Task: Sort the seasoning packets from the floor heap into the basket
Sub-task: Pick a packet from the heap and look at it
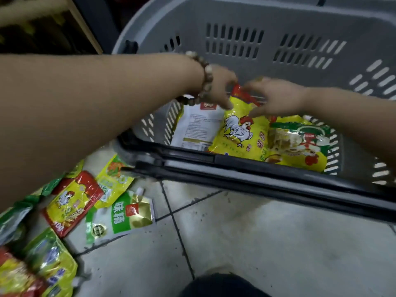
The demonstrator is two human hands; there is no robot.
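A grey plastic basket stands on the tiled floor. Inside lie a white packet, a yellow chicken packet with a red top, and a yellow-green packet. My left hand, with a bead bracelet at the wrist, pinches the chicken packet's upper left corner. My right hand touches the packet's top edge with spread fingers. Motion blur softens both hands. The floor heap of seasoning packets lies at the lower left, with a green and white packet at its edge.
The basket's black handle lies folded along its near rim. A wooden shelf edge stands at the upper left. Grey floor tiles spread in front of the basket, and a dark knee shows at the bottom.
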